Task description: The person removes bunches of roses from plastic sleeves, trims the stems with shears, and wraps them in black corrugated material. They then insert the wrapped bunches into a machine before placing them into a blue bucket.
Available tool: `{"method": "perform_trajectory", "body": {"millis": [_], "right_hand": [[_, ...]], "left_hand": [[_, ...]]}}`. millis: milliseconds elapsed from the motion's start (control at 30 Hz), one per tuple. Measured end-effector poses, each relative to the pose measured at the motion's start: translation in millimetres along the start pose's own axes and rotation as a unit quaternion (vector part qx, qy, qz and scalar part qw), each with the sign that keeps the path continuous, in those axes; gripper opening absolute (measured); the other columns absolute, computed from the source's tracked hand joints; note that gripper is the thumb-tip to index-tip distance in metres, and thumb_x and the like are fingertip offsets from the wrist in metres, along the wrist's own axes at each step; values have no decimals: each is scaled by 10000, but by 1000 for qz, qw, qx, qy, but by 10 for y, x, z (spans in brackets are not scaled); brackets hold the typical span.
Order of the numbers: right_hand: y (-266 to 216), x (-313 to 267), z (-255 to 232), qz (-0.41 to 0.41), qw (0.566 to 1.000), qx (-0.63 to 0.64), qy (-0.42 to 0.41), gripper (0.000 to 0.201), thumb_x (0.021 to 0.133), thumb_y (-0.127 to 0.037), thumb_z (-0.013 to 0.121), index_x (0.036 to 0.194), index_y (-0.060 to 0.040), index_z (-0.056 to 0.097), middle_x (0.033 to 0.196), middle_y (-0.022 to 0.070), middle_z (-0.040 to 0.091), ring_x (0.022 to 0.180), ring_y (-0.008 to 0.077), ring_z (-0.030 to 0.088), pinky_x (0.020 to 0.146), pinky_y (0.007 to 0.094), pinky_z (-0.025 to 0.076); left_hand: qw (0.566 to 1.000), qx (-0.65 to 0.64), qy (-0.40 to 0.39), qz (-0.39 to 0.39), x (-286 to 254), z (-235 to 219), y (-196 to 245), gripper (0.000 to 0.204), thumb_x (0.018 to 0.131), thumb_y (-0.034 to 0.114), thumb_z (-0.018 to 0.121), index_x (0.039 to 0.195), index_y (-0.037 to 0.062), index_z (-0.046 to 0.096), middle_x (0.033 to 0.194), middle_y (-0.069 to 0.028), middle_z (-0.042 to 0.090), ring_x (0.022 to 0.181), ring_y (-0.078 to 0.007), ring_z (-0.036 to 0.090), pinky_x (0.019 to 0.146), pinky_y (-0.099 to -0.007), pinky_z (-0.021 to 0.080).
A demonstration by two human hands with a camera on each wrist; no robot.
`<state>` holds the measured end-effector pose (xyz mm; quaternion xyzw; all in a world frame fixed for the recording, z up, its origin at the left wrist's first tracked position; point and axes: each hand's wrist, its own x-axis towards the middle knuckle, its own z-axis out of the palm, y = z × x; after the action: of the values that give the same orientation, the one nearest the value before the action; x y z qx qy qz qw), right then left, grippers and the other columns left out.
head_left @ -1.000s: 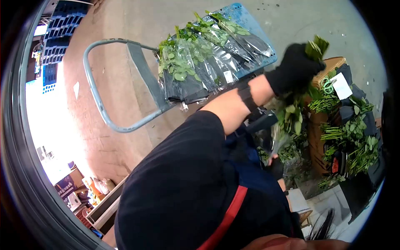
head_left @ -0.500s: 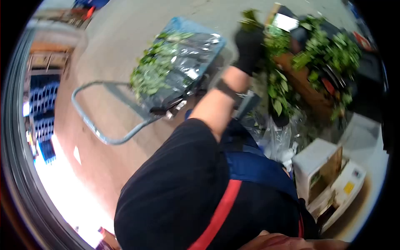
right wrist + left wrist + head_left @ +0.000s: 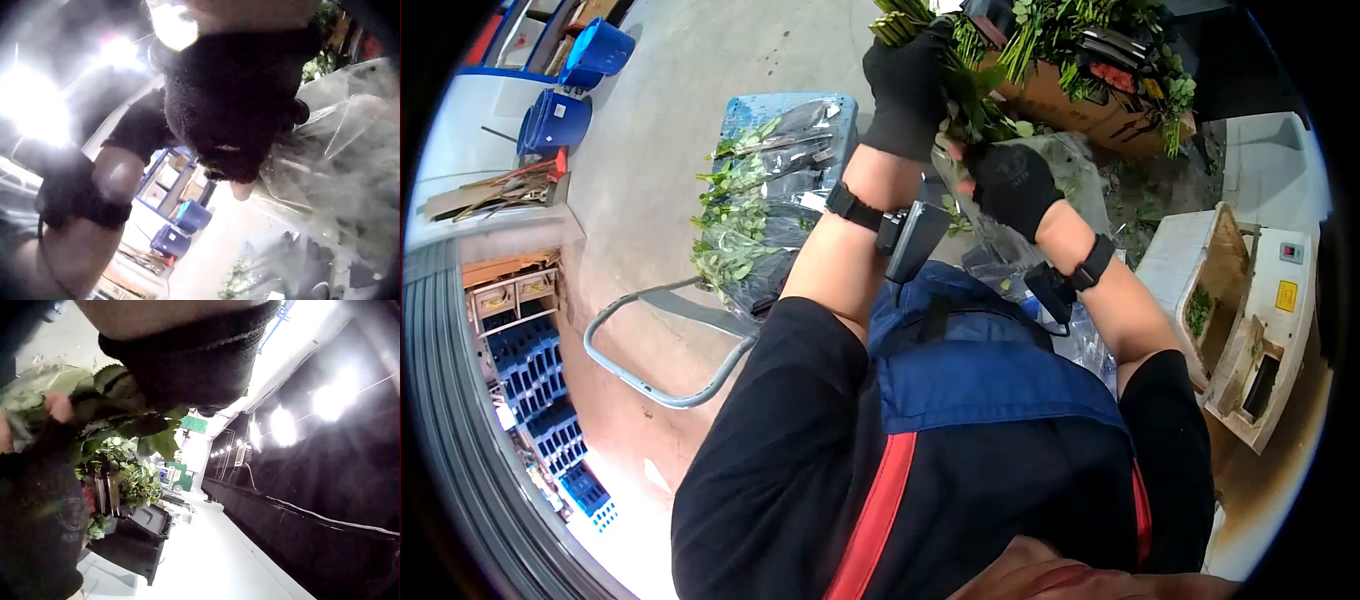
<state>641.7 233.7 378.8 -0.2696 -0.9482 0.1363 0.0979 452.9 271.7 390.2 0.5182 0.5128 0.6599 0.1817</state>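
My gloved left hand point(image 3: 905, 95) grips a bundle of cut green stems point(image 3: 893, 28), whose leaves point(image 3: 978, 100) stick out on the side of the other hand. Close beside those leaves, my gloved right hand point(image 3: 1012, 188), fingertips bare, pinches a clear plastic sleeve point(image 3: 1080, 160). In the left wrist view, leaves point(image 3: 147, 431) lie between the left hand point(image 3: 187, 359) and the right hand point(image 3: 40, 506). The right wrist view shows the sleeve point(image 3: 350, 150) spreading from the right hand point(image 3: 231, 100); whether leaves are inside it I cannot tell.
A blue platform cart point(image 3: 845, 115) carries several wrapped leafy bundles point(image 3: 745, 220). More greenery point(image 3: 1135, 20) lies on a cardboard box point(image 3: 1060, 95) at the top. A white machine point(image 3: 1270, 330) stands at right, blue buckets point(image 3: 560, 120) at upper left.
The head view has swung round. My right hand, low and partly hidden a second ago, is now up beside the leaves with the sleeve. My left hand still holds the stems, now nearer the right hand.
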Motion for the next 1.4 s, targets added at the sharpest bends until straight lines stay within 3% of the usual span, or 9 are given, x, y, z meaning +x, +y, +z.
{"method": "perform_trajectory", "body": {"millis": [67,200,433,467,533,700,1000,1200,1400], "right_hand": [[-30,-167,159,-3,998,-40,49,158,816,-245,580,863,-100,619,724,118,600,680,323,598,600,435,464],[112,-1393,540,58,981,-32,-182,132,744,-154,555,828,-103,644,748,120,638,687,311,627,610,431,480],[575,-3934,268,293,747,16,-596,410,723,-207,633,1085,-64,503,1067,163,522,973,318,490,818,423,380],[562,-3776,112,314,749,14,-583,470,718,-220,651,1126,-60,479,1113,164,501,1019,314,468,852,417,361],[511,-3045,-132,335,820,38,-462,593,707,-246,685,1207,-54,430,1203,167,459,1110,306,422,920,405,324],[700,-403,-58,105,957,271,-1,905,680,-310,770,1410,-38,309,1430,175,353,1339,286,307,1090,376,232],[972,1735,1356,175,746,642,17,796,684,-184,794,1353,-38,387,1299,116,487,1179,214,460,1013,350,362],[842,2401,2432,243,617,744,-87,589,749,-130,750,1271,-45,490,1206,90,569,1089,185,534,968,329,418],[2254,3649,2615,158,939,286,-109,344,778,-275,663,1018,-49,566,1037,153,591,948,278,565,838,356,440]], "left_hand": [[921,305,21,242,-33,-38,74,264,715,73,654,974,122,678,944,-89,677,856,-272,655,730,-337,521],[881,465,-65,61,61,-401,-59,292,691,166,704,980,140,678,926,-77,681,864,-285,651,735,-342,519],[990,1,-131,42,462,-1406,-386,335,922,29,450,1251,-28,467,1194,-175,569,1079,-260,586,907,-394,481],[974,105,-177,91,510,-1427,-236,347,933,80,459,1270,-4,467,1249,-153,540,1125,-243,556,936,-377,459],[905,-336,55,-254,676,-1037,199,191,872,126,539,1018,5,570,849,-102,608,698,-221,604,679,-357,519],[891,-345,-43,-292,844,-1013,289,276,891,142,525,1143,30,513,1047,-98,532,888,-216,520,803,-355,441],[832,-406,-123,-358,1746,-1652,-958,438,949,157,455,1374,80,382,1449,-75,346,1324,-213,331,1090,-368,267],[879,-51,-245,-406,490,-1840,-2173,550,770,103,697,1270,24,484,1239,-74,537,1126,-201,498,974,-337,391],[857,-69,-179,-478,890,-2239,-3345,354,777,53,697,1109,26,577,991,-40,631,877,-141,603,741,-301,512]]}}
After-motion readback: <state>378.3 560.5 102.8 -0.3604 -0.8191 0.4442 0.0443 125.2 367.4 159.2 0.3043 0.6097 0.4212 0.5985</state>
